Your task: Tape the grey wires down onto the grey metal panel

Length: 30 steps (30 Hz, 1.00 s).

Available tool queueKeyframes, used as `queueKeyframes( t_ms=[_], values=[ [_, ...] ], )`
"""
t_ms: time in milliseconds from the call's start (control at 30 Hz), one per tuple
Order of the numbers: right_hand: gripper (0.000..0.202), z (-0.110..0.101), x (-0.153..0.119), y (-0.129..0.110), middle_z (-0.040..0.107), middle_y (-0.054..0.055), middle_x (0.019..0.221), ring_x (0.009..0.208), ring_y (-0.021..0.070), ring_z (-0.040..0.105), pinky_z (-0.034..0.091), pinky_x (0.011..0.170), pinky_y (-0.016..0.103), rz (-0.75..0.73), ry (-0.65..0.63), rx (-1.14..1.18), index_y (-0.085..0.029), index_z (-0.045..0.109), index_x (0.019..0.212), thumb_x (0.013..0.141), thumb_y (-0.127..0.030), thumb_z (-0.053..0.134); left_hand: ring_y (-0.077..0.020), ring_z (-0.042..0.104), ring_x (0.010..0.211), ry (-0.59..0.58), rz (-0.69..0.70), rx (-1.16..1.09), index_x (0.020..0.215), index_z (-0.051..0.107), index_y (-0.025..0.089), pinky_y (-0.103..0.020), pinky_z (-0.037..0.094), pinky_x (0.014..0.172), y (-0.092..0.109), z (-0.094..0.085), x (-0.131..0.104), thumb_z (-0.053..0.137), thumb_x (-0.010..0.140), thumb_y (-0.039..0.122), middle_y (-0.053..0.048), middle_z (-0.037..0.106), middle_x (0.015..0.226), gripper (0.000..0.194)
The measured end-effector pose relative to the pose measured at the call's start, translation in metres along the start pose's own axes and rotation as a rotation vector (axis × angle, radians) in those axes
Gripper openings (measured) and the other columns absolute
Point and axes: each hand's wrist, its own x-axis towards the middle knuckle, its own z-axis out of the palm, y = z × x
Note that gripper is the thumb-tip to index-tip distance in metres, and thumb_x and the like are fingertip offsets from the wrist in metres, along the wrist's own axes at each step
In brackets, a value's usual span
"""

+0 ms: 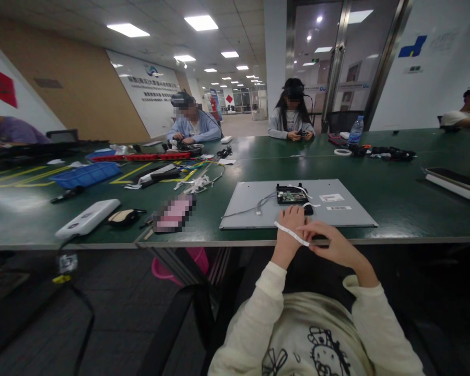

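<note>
A grey metal panel (243, 206) lies flat at the table's front edge, with a black-framed circuit board (292, 195) and grey cables on it. My left hand (291, 227) rests palm down at the panel's front edge, just before the board; its fingertips point at a small black part, and what is under them is hidden. A white strip (290, 233) lies across the back of that hand. My right hand (331, 244) pinches the strip's right end, close beside the left wrist.
Left of the panel lie a pink phone (174, 213), a white device (88, 218) and a blue basket (86, 175). A bottle (355, 130) stands at the back right. Several people sit around the green table (399, 209).
</note>
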Motion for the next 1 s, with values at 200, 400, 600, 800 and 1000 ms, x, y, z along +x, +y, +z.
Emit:
queueKeyframes(
  t_ms=[200,400,600,800,1000],
  values=[
    [0.023,0.009,-0.001,-0.001,0.06,0.004,0.093,0.083,0.0133,0.059,0.05,0.076,0.027,-0.088,0.075,-0.076,-0.025,0.073,0.106,0.085,-0.023,0.063,-0.0244,0.051,0.116,-0.047,-0.023,0.001,0.117,0.054,0.014,-0.04,0.039,0.096,0.0,0.0,0.005,0.04,0.096,0.03,-0.011,0.061,0.12,0.03],
    [0.013,0.015,0.011,-0.004,0.062,0.004,0.085,0.077,0.0139,0.059,0.05,0.07,0.027,-0.164,0.33,-0.133,-0.023,0.076,0.09,0.086,-0.024,0.063,-0.0246,0.05,0.12,-0.031,-0.018,-0.024,0.12,0.054,0.015,-0.041,0.039,0.1,0.001,0.001,0.0,0.04,0.095,0.028,-0.012,0.06,0.125,0.031],
    [0.015,0.008,0.058,-0.003,0.062,0.004,0.086,0.078,0.0143,0.06,0.052,0.067,0.027,-0.14,0.659,-0.214,-0.023,0.076,0.089,0.085,-0.03,0.063,-0.0246,0.032,0.14,0.093,-0.107,-0.104,0.125,0.054,0.022,-0.051,0.026,0.113,-0.006,-0.015,-0.002,0.044,0.093,0.026,-0.01,0.049,0.141,0.034],
    [0.024,0.015,0.119,0.007,0.066,0.006,0.092,0.08,0.0137,0.062,0.053,0.071,0.026,-0.129,0.728,-0.259,-0.021,0.074,0.095,0.09,-0.035,0.056,-0.0271,0.041,0.132,0.076,-0.345,-0.005,0.126,0.054,0.022,-0.052,0.029,0.11,-0.069,-0.045,-0.003,0.051,0.088,0.023,-0.01,0.053,0.138,0.038],
    [0.03,0.033,0.15,0.028,0.069,0.009,0.104,0.094,0.0178,0.064,0.049,0.084,0.029,-0.075,0.479,-0.351,-0.018,0.072,0.105,0.095,-0.03,0.047,-0.0229,0.058,0.107,0.031,-0.352,-0.036,0.119,0.061,0.019,-0.034,0.044,0.097,-0.111,-0.043,-0.012,0.056,0.084,0.024,-0.01,0.064,0.116,0.035]
  ],
)
